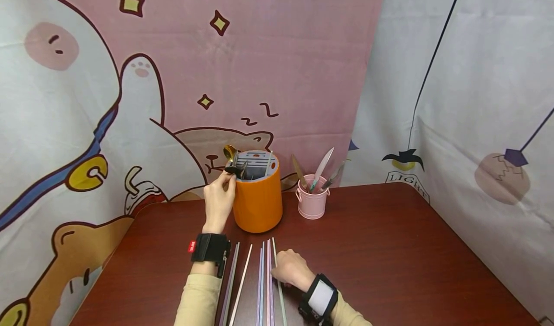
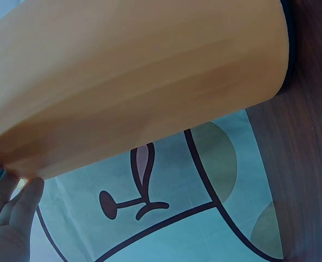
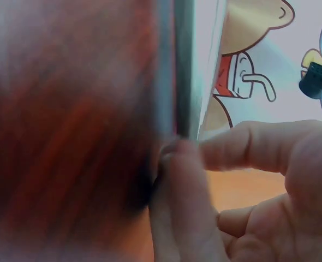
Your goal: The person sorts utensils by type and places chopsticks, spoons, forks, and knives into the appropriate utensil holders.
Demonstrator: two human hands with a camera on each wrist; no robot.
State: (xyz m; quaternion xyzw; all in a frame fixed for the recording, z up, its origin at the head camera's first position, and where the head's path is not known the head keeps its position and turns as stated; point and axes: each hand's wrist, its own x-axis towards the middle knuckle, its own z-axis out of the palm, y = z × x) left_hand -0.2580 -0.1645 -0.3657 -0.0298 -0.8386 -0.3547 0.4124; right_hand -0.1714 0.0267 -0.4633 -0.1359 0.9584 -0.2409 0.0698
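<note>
My left hand (image 1: 219,196) is raised at the near left rim of an orange utensil holder (image 1: 258,206), its fingertips pinching a dark piece of cutlery (image 1: 233,170) whose exact kind is unclear. A gold spoon (image 1: 230,151) stands up just behind those fingers. In the left wrist view, the fingers (image 2: 24,202) are close against the holder's edge. Low over the table, my right hand (image 1: 293,268) is curled beside a row of thin pastel sticks. Its fingers and thumb pinch a pale green stick (image 1: 278,282), blurred in the right wrist view.
More thin sticks (image 1: 241,282) lie lengthwise on the brown table (image 1: 368,249) between the forearms. To the right of the holder stands a pink bucket (image 1: 311,206) with several knives (image 1: 322,165) pointing up. A patterned cloth (image 1: 281,52) hangs behind the table.
</note>
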